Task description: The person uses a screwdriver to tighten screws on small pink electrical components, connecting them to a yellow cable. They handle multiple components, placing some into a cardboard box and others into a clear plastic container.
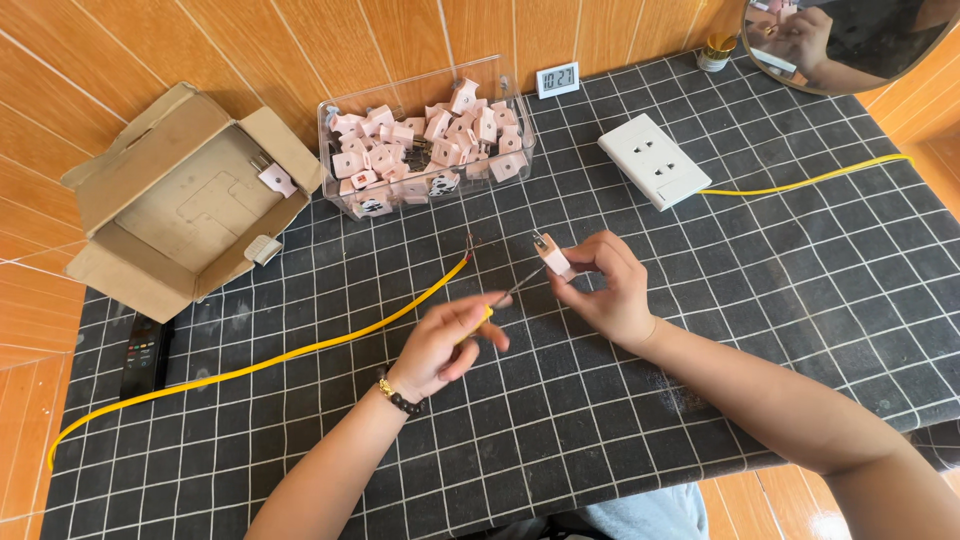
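The table carries a dark cloth with a white grid pattern and stands against a wall of orange tiles. An open cardboard box sits at the far left corner; two small pale plugs lie inside it. Just beside it, a clear plastic bin holds a heap of pink plugs. A long yellow cable runs from the left table edge toward the centre, and its stripped end lies just in front of the bin. A white socket block rests at the far right with a second yellow cable leading off to the right. A round mirror overlaps the far right corner. A black remote control lies near the left edge. A small digital clock stands against the wall.

The right hand is raised over the table centre; its thumb and fingertips pinch a pink plug, prongs pointing away. The left hand has its fingers curled tight around the yellow handle of a screwdriver. The screwdriver tip meets the plug body.
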